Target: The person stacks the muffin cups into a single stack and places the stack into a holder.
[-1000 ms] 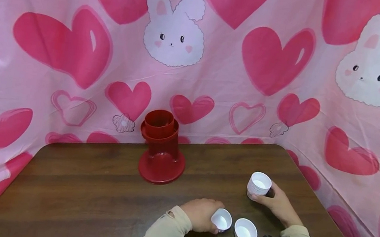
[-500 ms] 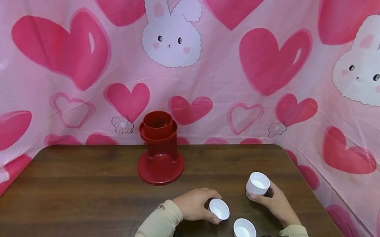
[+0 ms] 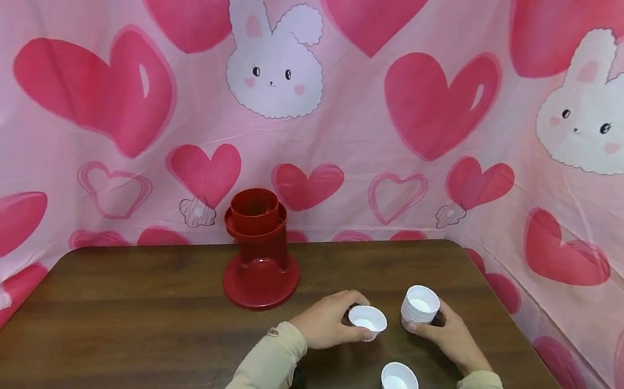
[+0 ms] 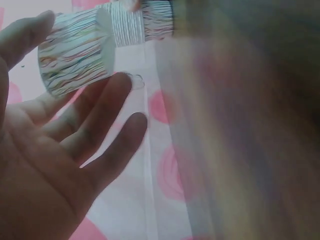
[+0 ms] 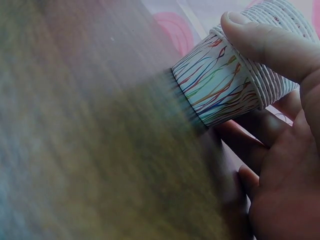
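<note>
My left hand (image 3: 327, 320) pinches a small paper baking cup (image 3: 367, 320) by its sides, raised above the table; coloured wavy stripes cover the cup's outside in the left wrist view. Just to its right, my right hand (image 3: 453, 335) grips a stack of nested paper cups (image 3: 420, 305), thumb on the near side and fingers behind. In the right wrist view the rims of the stack (image 5: 270, 45) sit one over another, and its base meets the table. Another single cup (image 3: 399, 384) stands upright on the table in front of both hands, its white inside facing up.
A red stand with a round base (image 3: 261, 281) and a cup-shaped top stands at the back of the brown wooden table (image 3: 117, 320). Pink heart-and-rabbit cloth (image 3: 348, 112) hangs behind and along the right side.
My left hand has lifted one cup off the table and carried it away from me, close to the stack. My right hand keeps its hold on the stack; the other single cup stays put.
</note>
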